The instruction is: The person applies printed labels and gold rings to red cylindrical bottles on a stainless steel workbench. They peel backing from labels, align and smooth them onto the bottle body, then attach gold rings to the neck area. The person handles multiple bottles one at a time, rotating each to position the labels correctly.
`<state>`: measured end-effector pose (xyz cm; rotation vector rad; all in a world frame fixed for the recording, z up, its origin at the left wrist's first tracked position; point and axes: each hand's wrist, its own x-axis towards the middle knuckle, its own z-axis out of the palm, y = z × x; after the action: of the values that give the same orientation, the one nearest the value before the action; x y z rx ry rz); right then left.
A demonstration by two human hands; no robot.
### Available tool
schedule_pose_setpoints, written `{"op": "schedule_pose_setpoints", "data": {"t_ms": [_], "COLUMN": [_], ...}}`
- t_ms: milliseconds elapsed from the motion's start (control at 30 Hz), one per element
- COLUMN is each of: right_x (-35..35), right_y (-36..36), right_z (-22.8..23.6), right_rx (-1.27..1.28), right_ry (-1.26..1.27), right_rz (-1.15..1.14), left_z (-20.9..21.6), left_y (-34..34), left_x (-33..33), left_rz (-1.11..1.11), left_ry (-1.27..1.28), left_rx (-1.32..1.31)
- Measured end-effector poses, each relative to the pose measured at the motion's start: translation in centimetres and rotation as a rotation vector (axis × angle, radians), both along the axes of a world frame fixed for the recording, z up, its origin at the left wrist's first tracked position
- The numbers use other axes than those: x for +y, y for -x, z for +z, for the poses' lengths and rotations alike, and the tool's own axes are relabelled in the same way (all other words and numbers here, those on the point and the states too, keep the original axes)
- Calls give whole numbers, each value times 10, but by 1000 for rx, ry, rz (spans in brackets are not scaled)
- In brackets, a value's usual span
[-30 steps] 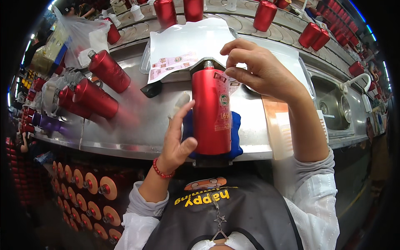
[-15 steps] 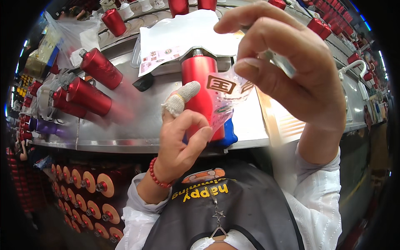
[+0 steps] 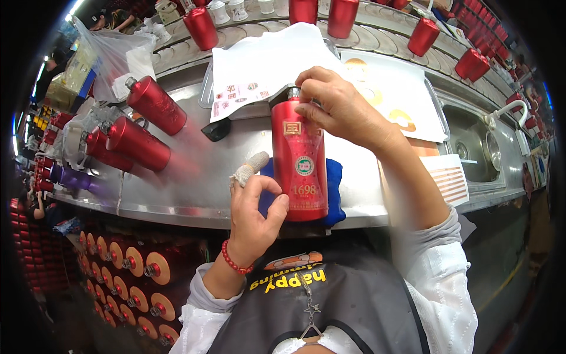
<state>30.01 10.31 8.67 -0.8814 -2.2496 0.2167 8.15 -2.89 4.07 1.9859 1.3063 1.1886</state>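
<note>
Steel counter [image 3: 194,177], red bottle [image 3: 299,162] over blue cloth [image 3: 335,189], right grip [image 3: 341,109] at neck [image 3: 292,93], left grip [image 3: 252,219] beside, any pinch unclear, conveyor [image 3: 377,36] beyond

Left of the left hand [image 3: 254,215], bare counter [image 3: 197,192] gives passage until three bottles [image 3: 138,143] block it.

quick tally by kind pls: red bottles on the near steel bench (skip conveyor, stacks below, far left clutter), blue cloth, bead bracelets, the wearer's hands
Red bottles: 4 (one in front, three at left)
Blue cloth: 1
Bead bracelet: 1
Hands: 2 (left hand, right hand)
Total: 8
</note>
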Motion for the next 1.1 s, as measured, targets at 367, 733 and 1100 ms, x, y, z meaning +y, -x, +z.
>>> {"op": "schedule_pose_setpoints", "data": {"t_ms": [367, 733, 1100], "right_x": [-36, -56, -60], "right_y": [10, 4, 2], "right_z": [-18, -32, -33], "right_rx": [222, 74, 85], "right_ry": [-86, 67, 167], "right_rz": [-204, -199, -174], "left_z": [2, 6, 5], "left_y": [-6, -9, -6], "left_x": [55, 60, 63], "left_rz": [-153, -208, -192], "left_ry": [-137, -113, -103], "left_rx": [159, 160, 232]}}
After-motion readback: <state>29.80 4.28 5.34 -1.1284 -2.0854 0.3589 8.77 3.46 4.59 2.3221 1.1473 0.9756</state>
